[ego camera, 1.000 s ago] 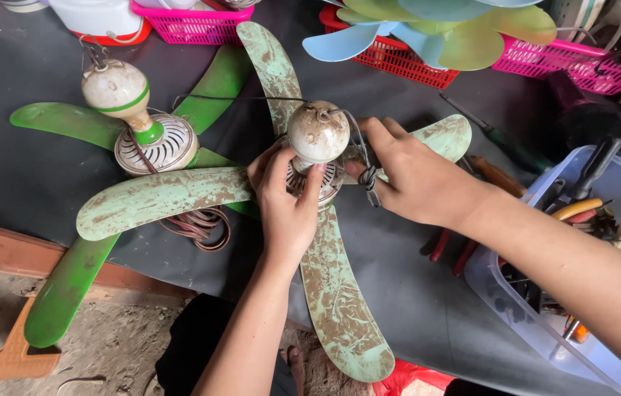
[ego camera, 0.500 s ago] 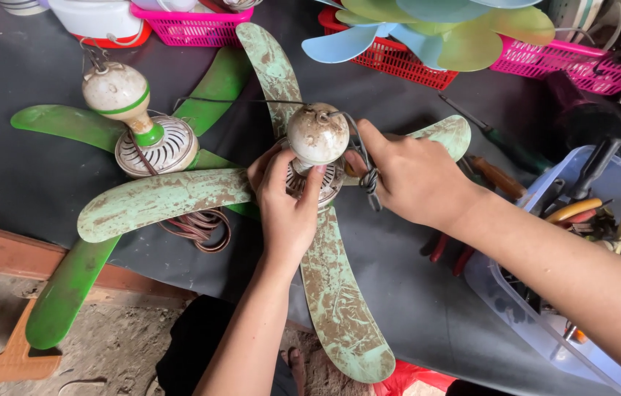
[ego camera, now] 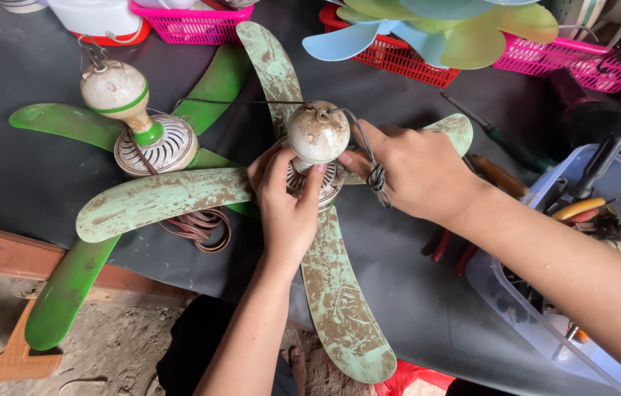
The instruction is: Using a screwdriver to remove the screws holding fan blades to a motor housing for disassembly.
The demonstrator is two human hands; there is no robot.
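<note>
Left hand (ego camera: 288, 209) pinched the worn fan's dome (ego camera: 318, 132) from below; right hand (ego camera: 417, 172) gripped its side w/ the grey wire (ego camera: 375, 172).

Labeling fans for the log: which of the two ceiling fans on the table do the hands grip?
The worn pale-green fan with flaking paint; left hand and right hand clasp its dome. The bright-green fan lies untouched to its left.

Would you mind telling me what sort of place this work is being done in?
Probably a small repair workshop for fans. Both hands, left hand and right hand, work on a worn ceiling fan; a greener second fan lies beside it, and a tool bin sits at the right.
</note>
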